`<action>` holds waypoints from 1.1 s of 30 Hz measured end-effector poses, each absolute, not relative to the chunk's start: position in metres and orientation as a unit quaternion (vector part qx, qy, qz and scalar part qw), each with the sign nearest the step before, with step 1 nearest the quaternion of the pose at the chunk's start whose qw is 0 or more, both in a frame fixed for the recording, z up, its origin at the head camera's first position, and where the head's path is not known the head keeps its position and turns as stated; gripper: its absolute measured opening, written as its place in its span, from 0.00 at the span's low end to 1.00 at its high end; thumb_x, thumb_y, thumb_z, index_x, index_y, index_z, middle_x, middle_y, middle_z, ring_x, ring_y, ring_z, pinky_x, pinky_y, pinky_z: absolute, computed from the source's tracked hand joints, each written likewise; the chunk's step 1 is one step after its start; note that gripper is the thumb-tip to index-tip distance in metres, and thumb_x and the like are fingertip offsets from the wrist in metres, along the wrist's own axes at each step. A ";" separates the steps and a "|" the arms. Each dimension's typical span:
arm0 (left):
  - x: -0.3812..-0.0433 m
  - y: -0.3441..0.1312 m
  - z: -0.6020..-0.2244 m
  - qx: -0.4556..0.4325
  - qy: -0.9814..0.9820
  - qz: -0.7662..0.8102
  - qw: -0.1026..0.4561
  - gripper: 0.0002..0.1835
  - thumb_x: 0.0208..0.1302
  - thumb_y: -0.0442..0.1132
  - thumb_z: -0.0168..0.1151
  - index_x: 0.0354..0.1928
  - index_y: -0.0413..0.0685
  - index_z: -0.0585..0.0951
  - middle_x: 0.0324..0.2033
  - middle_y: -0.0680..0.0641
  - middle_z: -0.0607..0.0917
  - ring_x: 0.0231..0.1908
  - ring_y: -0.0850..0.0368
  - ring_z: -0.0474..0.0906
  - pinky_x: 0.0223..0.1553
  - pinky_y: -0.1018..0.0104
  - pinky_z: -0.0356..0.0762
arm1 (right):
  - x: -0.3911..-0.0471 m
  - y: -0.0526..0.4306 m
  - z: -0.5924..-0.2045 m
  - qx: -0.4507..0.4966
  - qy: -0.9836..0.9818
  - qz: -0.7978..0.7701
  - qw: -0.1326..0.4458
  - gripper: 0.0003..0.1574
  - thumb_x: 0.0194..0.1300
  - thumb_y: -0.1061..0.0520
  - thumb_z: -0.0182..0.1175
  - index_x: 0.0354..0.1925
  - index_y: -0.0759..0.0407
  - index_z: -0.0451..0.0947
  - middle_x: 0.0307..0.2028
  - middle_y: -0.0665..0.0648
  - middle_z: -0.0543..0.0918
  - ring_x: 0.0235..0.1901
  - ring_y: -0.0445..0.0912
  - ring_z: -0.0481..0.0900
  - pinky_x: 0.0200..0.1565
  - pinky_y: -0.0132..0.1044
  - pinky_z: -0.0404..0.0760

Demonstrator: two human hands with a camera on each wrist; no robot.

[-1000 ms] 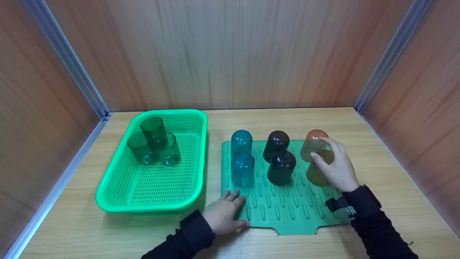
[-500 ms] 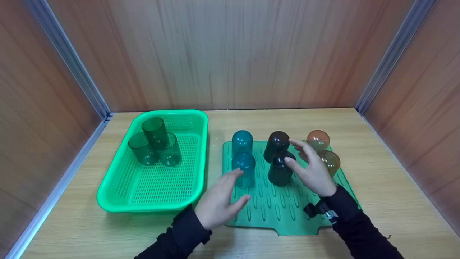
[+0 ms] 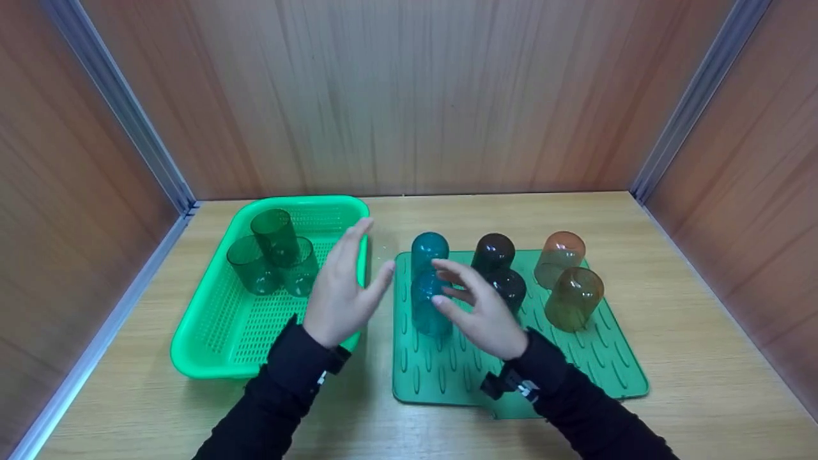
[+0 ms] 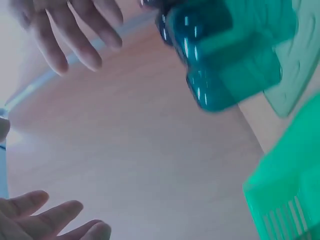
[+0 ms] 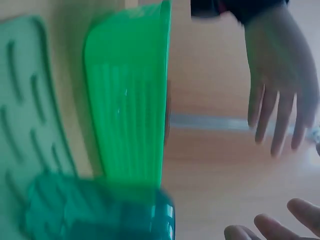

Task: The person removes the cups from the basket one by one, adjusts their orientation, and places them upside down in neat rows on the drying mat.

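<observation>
My left hand (image 3: 339, 294) hovers over the right rim of the green basket (image 3: 185, 361), fingers straight and thumb spread, holding nothing. Inside the basket, several dark green tumblers (image 3: 271, 236) lean together, mouths up. My right hand (image 3: 486, 316) is above the green mat (image 3: 441, 386), its loosely bent fingertips close to two upside-down blue tumblers (image 3: 429, 313) and nothing in its grasp. Behind that hand stand two dark tumblers (image 3: 493, 251), the front one partly covered. In the left wrist view the blue tumblers (image 4: 235, 75) show side-on, with both hands' fingers apart from them.
At the mat's right side stand an orange tumbler (image 3: 562, 255) and a yellowish one (image 3: 575, 300), both upside down. Wooden panels (image 3: 409, 96) with metal corner strips enclose the back and sides of the wooden tabletop (image 3: 690, 358).
My right hand has let go of the yellowish tumbler and moved left past the dark ones toward the blue ones. My left hand has lifted off the mat's corner and moved up-left over the basket.
</observation>
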State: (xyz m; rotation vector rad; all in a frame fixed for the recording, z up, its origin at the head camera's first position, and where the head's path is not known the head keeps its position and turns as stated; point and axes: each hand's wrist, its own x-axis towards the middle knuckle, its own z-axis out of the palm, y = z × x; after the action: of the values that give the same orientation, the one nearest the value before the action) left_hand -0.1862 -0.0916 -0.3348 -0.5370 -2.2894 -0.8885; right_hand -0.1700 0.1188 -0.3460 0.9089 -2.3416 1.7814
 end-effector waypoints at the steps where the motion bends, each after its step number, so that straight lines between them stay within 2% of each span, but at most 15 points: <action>1: -0.190 -0.095 -0.333 -0.196 -0.864 -0.337 0.318 0.33 0.60 0.52 0.53 0.63 0.43 0.61 0.59 0.46 0.66 0.59 0.55 0.60 0.57 0.58 0.59 | -0.169 0.113 -0.346 0.305 -0.755 0.580 0.025 0.29 0.62 0.62 0.53 0.60 0.67 0.59 0.58 0.61 0.64 0.56 0.51 0.64 0.54 0.49 0.65; 5: -0.203 -0.110 -0.330 -0.171 -0.859 -0.334 0.347 0.33 0.59 0.51 0.55 0.61 0.40 0.63 0.58 0.44 0.67 0.59 0.53 0.60 0.57 0.57 0.59 | -0.168 0.086 -0.349 0.320 -0.750 0.578 -0.013 0.31 0.63 0.59 0.52 0.61 0.66 0.57 0.58 0.61 0.63 0.55 0.50 0.65 0.53 0.47 0.66; 8: -0.213 -0.120 -0.330 -0.151 -0.868 -0.327 0.343 0.33 0.58 0.51 0.56 0.61 0.39 0.63 0.58 0.42 0.67 0.60 0.50 0.59 0.57 0.54 0.58 | -0.171 0.067 -0.355 0.310 -0.758 0.573 -0.046 0.33 0.64 0.55 0.52 0.63 0.64 0.55 0.60 0.60 0.62 0.55 0.49 0.65 0.53 0.45 0.67; 15: -0.230 -0.141 -0.328 -0.098 -0.913 -0.286 0.275 0.37 0.57 0.52 0.57 0.63 0.39 0.59 0.61 0.37 0.62 0.62 0.41 0.53 0.59 0.49 0.52 | -0.198 0.029 -0.387 0.256 -0.794 0.544 -0.088 0.44 0.59 0.41 0.55 0.67 0.50 0.48 0.63 0.52 0.57 0.57 0.47 0.65 0.51 0.35 0.68; 19: -0.241 -0.150 -0.333 -0.076 -0.936 -0.251 0.236 0.40 0.55 0.51 0.59 0.62 0.34 0.58 0.59 0.32 0.62 0.60 0.35 0.52 0.59 0.48 0.50 | -0.204 0.013 -0.404 0.218 -0.826 0.511 -0.094 0.55 0.54 0.35 0.56 0.69 0.49 0.39 0.65 0.53 0.52 0.59 0.46 0.61 0.54 0.38 0.65; 22: -0.248 -0.155 -0.342 -0.049 -0.955 -0.214 0.200 0.41 0.53 0.52 0.60 0.61 0.30 0.59 0.57 0.30 0.64 0.59 0.32 0.54 0.58 0.46 0.51 | -0.205 0.005 -0.417 0.195 -0.834 0.507 -0.096 0.60 0.53 0.34 0.56 0.69 0.48 0.32 0.67 0.54 0.48 0.61 0.42 0.55 0.56 0.39 0.61; 24: -0.252 -0.156 -0.348 -0.029 -0.965 -0.194 0.172 0.43 0.52 0.53 0.60 0.61 0.29 0.59 0.56 0.29 0.65 0.57 0.32 0.56 0.57 0.45 0.53 | -0.205 0.001 -0.424 0.181 -0.828 0.520 -0.105 0.60 0.54 0.36 0.57 0.68 0.47 0.29 0.67 0.53 0.49 0.60 0.40 0.56 0.56 0.37 0.61; 25: -0.253 -0.157 -0.350 -0.019 -0.970 -0.186 0.154 0.43 0.52 0.53 0.60 0.61 0.28 0.58 0.55 0.28 0.66 0.57 0.31 0.57 0.56 0.45 0.55 | -0.206 -0.001 -0.428 0.176 -0.819 0.534 -0.113 0.59 0.55 0.39 0.57 0.68 0.46 0.29 0.66 0.54 0.52 0.58 0.39 0.60 0.55 0.35 0.63; 28: -0.254 -0.160 -0.355 0.000 -0.979 -0.173 0.108 0.43 0.52 0.53 0.60 0.59 0.25 0.59 0.48 0.28 0.72 0.49 0.33 0.68 0.47 0.45 0.66 | -0.206 -0.004 -0.435 0.170 -0.790 0.574 -0.133 0.51 0.59 0.47 0.56 0.69 0.47 0.34 0.62 0.55 0.61 0.50 0.37 0.70 0.47 0.32 0.70; 29: -0.254 -0.161 -0.356 0.007 -0.980 -0.173 0.096 0.40 0.52 0.53 0.60 0.56 0.26 0.63 0.43 0.29 0.75 0.45 0.35 0.71 0.42 0.46 0.69 | -0.205 -0.005 -0.437 0.170 -0.779 0.587 -0.139 0.48 0.61 0.50 0.55 0.69 0.48 0.37 0.60 0.56 0.63 0.48 0.37 0.72 0.46 0.31 0.72; 31: -0.253 -0.162 -0.358 0.017 -0.982 -0.177 0.070 0.30 0.53 0.52 0.59 0.45 0.30 0.72 0.30 0.35 0.79 0.32 0.40 0.76 0.29 0.51 0.72 | -0.204 -0.007 -0.439 0.176 -0.761 0.607 -0.146 0.43 0.62 0.52 0.53 0.68 0.51 0.42 0.58 0.57 0.66 0.46 0.38 0.74 0.44 0.32 0.73; 33: -0.253 -0.164 -0.360 0.023 -0.982 -0.180 0.051 0.20 0.53 0.51 0.59 0.30 0.37 0.75 0.19 0.42 0.76 0.21 0.46 0.74 0.19 0.56 0.69 | -0.202 -0.008 -0.441 0.172 -0.759 0.611 -0.145 0.40 0.63 0.52 0.52 0.67 0.54 0.45 0.59 0.55 0.65 0.49 0.38 0.71 0.47 0.32 0.70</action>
State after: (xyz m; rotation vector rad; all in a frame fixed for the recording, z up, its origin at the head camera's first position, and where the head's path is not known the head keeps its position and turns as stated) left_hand -0.2525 -0.1641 -0.3601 0.0712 -2.9889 -0.5493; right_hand -0.2021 -0.0078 -0.4410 0.5983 -2.6326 2.1206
